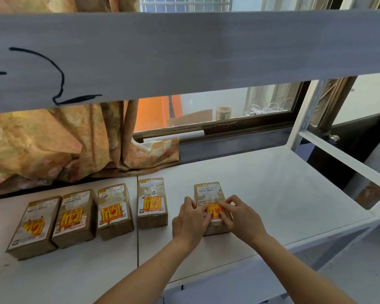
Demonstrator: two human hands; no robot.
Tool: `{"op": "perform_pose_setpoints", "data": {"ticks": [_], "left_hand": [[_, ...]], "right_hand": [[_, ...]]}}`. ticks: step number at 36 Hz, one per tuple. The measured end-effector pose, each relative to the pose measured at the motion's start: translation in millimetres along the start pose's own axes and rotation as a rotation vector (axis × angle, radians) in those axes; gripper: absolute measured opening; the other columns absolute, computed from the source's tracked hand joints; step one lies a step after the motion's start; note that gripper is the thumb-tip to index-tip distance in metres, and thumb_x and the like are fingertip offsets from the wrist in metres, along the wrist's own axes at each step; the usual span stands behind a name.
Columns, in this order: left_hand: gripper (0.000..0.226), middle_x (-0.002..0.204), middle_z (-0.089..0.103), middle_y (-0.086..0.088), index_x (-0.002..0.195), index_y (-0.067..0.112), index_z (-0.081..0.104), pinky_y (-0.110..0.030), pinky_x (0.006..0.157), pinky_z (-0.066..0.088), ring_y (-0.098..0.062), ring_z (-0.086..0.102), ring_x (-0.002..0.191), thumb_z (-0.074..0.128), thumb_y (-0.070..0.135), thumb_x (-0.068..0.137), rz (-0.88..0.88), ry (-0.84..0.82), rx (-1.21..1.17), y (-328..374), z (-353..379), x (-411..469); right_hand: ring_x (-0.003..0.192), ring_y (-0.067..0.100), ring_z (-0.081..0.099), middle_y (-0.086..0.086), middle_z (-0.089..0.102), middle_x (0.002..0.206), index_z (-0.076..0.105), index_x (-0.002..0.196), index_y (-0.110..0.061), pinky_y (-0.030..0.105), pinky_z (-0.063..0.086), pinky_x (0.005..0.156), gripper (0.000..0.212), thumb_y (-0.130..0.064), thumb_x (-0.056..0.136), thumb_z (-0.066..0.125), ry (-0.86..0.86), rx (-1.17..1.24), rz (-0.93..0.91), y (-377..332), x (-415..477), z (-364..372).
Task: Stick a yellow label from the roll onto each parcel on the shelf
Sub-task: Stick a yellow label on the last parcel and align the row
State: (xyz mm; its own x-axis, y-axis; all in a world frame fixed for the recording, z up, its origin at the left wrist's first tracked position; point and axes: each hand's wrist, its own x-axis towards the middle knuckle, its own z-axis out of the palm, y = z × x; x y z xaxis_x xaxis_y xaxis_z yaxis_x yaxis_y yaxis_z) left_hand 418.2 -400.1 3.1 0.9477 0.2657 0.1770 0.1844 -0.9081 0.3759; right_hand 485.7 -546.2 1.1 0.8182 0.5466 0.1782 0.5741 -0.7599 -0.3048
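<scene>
Five brown parcels in a row on the white shelf (pixel 272 194), each lying flat with a white shipping slip on top. Four to the left already labelled: far-left parcel (pixel 34 227), second parcel (pixel 73 218), third parcel (pixel 114 210) and fourth parcel (pixel 152 201), each bearing a yellow sticker with red print. Fifth parcel (pixel 211 207) set apart to the right, with a yellow label (pixel 215 210) lying on its top face, partly covered by fingers. Left hand (pixel 191 220) at the label's left edge, fingers curled and pressing down on it, thumb tucked alongside. Right hand (pixel 239 216) at the label's right edge, fingertips bent and pinching or pressing the sticker against the parcel; cannot tell which. Label roll nowhere visible. Upper shelf board (pixel 184 51) across the top, marked with black pen strokes. Patterned curtain (pixel 53 145) bunched behind the parcels, window (pixel 228 110) beyond.
</scene>
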Motion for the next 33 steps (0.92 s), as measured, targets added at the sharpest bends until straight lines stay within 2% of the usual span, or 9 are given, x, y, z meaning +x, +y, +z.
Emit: {"op": "perform_pose_setpoints", "data": {"ticks": [5, 8, 12, 19, 26, 33], "left_hand": [[0.043, 0.109, 0.043, -0.003, 0.131, 0.031, 0.049, -0.028, 0.069, 0.052, -0.014, 0.050, 0.096, 0.043, 0.048, 0.092, -0.018, -0.027, -0.030, -2, 1, 0], [0.043, 0.106, 0.044, -0.002, 0.131, 0.033, 0.048, -0.028, 0.068, 0.047, -0.015, 0.052, 0.093, 0.044, 0.049, 0.092, -0.042, -0.045, -0.064, -2, 1, 1], [0.042, 0.106, 0.050, -0.001, 0.132, 0.036, 0.046, -0.034, 0.074, 0.050, -0.019, 0.057, 0.095, 0.042, 0.049, 0.093, -0.076, -0.069, -0.101, -1, 2, 0], [0.042, 0.109, 0.054, -0.001, 0.133, 0.035, 0.045, -0.037, 0.076, 0.052, -0.021, 0.059, 0.096, 0.040, 0.048, 0.094, -0.086, -0.074, -0.111, 0, 3, -1], [0.041, 0.109, 0.054, -0.001, 0.133, 0.036, 0.045, -0.037, 0.077, 0.051, -0.021, 0.059, 0.097, 0.040, 0.048, 0.094, -0.088, -0.093, -0.117, 0, 2, -1], [0.040, 0.109, 0.054, -0.002, 0.132, 0.036, 0.045, -0.038, 0.079, 0.051, -0.023, 0.059, 0.098, 0.039, 0.047, 0.094, -0.077, -0.114, -0.108, -1, 0, -1]], "right_hand": [[0.086, 0.018, 0.064, -0.005, 0.051, 0.120, 0.055, 0.123, -0.023, 0.029, 0.056, 0.069, 0.036, -0.040, 0.093, 0.047, -0.011, -0.005, 0.005, -1, -2, 3], [0.084, 0.018, 0.063, -0.005, 0.049, 0.120, 0.055, 0.122, -0.024, 0.029, 0.056, 0.068, 0.032, -0.037, 0.093, 0.047, -0.011, 0.016, 0.012, -1, -3, 5], [0.081, 0.018, 0.063, -0.006, 0.050, 0.119, 0.055, 0.124, -0.024, 0.029, 0.056, 0.066, 0.032, -0.031, 0.093, 0.048, 0.013, 0.050, 0.027, -1, -9, 9], [0.082, 0.013, 0.065, -0.009, 0.060, 0.114, 0.066, 0.111, -0.024, 0.027, 0.056, 0.064, 0.025, -0.031, 0.090, 0.056, 0.076, 0.132, 0.097, -2, -15, 8], [0.083, 0.010, 0.065, -0.013, 0.063, 0.111, 0.069, 0.105, -0.026, 0.025, 0.053, 0.064, 0.022, -0.034, 0.088, 0.057, 0.061, 0.149, 0.141, -3, -14, 5], [0.082, 0.011, 0.065, -0.014, 0.063, 0.111, 0.069, 0.104, -0.026, 0.029, 0.055, 0.065, 0.022, -0.035, 0.088, 0.057, 0.062, 0.168, 0.152, -3, -14, 5]]}}
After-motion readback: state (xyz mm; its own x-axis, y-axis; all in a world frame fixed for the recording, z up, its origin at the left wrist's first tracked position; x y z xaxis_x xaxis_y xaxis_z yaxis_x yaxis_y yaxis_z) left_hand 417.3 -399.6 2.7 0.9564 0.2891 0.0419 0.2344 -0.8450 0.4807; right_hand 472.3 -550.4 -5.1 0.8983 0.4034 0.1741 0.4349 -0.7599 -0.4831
